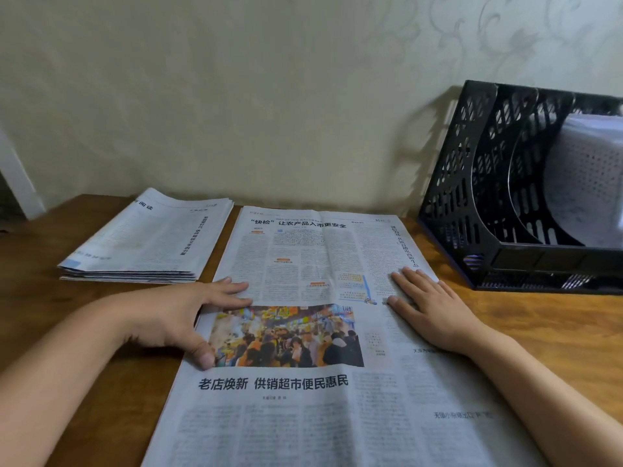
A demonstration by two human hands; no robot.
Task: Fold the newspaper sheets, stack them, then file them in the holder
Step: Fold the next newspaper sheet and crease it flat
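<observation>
Grips [178, 311] [431, 308] flat (open) on newspaper [303, 416]

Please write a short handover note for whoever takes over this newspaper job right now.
Left hand: open, flat on the left edge of the open printed newspaper sheet.
Right hand: open, flat on its right side.
The sheet lies unfolded on the brown wooden table.
Done: a stack of folded newspapers sits at back left.
Left: fold this sheet, stack it, file everything in the black perforated plastic holder at right, which already holds some white papers.
</observation>
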